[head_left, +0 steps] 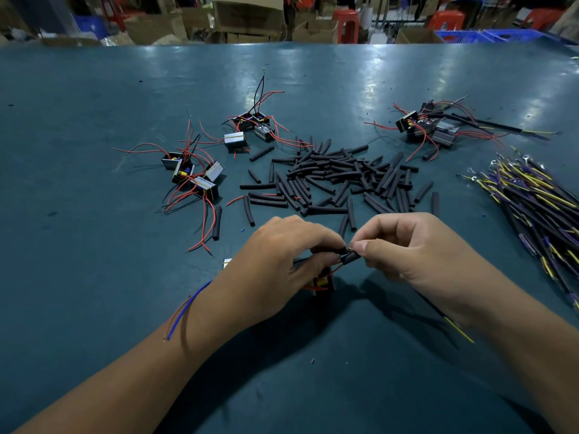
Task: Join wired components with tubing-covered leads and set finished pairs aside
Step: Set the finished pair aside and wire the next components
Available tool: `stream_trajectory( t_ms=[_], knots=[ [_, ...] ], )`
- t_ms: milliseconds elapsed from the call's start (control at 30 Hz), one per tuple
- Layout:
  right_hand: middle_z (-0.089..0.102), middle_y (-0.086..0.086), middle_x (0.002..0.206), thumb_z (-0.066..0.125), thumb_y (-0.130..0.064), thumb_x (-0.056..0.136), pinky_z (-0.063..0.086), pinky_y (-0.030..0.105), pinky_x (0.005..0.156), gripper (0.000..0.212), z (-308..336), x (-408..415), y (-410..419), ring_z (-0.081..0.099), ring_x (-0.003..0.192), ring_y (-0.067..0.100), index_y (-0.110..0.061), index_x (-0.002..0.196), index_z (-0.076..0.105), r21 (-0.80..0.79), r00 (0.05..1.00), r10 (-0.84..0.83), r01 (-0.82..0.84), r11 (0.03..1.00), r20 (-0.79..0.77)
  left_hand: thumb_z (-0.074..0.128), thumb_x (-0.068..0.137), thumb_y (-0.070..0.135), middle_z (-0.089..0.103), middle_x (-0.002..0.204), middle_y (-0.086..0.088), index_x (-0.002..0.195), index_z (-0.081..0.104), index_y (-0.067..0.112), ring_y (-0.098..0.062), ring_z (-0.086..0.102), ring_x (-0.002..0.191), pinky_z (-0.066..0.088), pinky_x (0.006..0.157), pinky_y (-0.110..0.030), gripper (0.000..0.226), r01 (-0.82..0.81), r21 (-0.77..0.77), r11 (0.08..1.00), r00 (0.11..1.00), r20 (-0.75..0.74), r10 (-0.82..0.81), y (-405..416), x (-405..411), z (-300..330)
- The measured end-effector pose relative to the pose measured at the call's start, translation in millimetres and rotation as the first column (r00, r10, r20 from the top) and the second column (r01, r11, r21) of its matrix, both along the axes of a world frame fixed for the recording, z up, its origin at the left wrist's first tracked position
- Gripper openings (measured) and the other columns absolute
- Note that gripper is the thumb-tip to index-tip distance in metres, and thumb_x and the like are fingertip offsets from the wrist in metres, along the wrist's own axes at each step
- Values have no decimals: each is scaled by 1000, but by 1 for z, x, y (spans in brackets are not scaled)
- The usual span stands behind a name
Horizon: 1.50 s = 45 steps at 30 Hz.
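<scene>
Together, left hand [282,255] and right hand [404,245] pinch a tubing-covered lead [350,257] above the component [322,281]

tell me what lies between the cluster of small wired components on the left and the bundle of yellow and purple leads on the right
In the head view, a scattered pile of short black tubing pieces on the teal table.

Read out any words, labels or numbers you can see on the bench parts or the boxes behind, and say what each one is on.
No legible text anywhere in this view.
Small wired components: pale side faces, nothing readable.
Black tubing pieces: no print visible.
Cardboard boxes at the back: too blurred to read.
Blue crates: no marking visible.
</scene>
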State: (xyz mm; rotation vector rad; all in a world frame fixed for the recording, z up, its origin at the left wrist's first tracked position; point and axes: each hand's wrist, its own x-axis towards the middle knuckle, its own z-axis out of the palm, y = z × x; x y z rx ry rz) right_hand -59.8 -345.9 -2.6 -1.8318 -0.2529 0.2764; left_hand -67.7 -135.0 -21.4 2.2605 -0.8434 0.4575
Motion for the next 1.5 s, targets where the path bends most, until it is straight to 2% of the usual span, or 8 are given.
stream_trajectory(
  t_ms=[300,400,633,800,1033,1200,1333,1500],
  knots=[
    [51,-12,51,72,-24,83,32,16,46,11,-4,2,-3,38,46,3,-28,73,67,-261,970,44,21,965,239,74,87,14,69,89,14,101,74,13,-4,62,83,50,77,-23,15,19,-83,996,991,-133,-30,-2,1,-2],
    [50,-13,50,72,-20,83,30,15,46,12,-5,4,-2,37,46,3,-24,72,68,-213,977,36,10,977,209,78,84,11,63,88,19,100,72,14,3,58,82,43,77,-11,17,-6,-84,996,993,-120,-4,-3,2,-2],
    [53,-12,55,74,-24,86,32,17,48,9,-4,4,-4,40,49,5,-26,78,69,-188,975,61,-20,982,213,68,91,19,71,90,11,101,74,16,-13,62,82,48,76,-33,13,-22,-19,1000,998,-52,21,-4,1,-2],
    [51,-12,51,73,-19,83,30,12,44,14,-2,3,-4,36,43,3,-23,71,68,-226,975,70,-20,974,213,76,86,10,70,88,7,100,70,11,-7,63,83,41,78,-9,15,-3,-125,992,981,-194,-22,-5,0,1],
    [52,-11,53,73,-16,84,30,14,46,12,-5,3,-2,36,47,4,-20,73,69,-179,978,79,-44,983,191,76,85,9,71,88,9,98,73,12,1,61,81,43,77,-11,14,0,-98,995,993,-114,-11,-4,1,-3],
    [69,0,71,70,-25,92,43,37,62,6,0,5,-7,54,63,28,-28,86,71,-143,972,131,-104,984,194,68,89,18,72,87,10,100,75,16,-5,63,80,49,75,-28,13,-40,-66,997,998,-51,37,-6,0,-2],
    [73,-3,77,60,-29,85,49,45,66,11,2,4,-8,62,72,34,-32,93,68,-144,965,171,-144,979,197,69,90,23,70,84,13,97,73,20,-1,59,83,39,84,-20,8,-85,-92,992,993,-87,77,-8,-3,0],
    [74,-3,79,63,-28,84,45,17,61,7,1,4,-9,65,65,5,-32,89,62,-180,955,177,-135,974,238,73,90,21,69,83,12,94,72,18,-4,62,82,46,81,-27,5,-68,-133,989,992,-112,53,-10,-5,3]
  ],
)
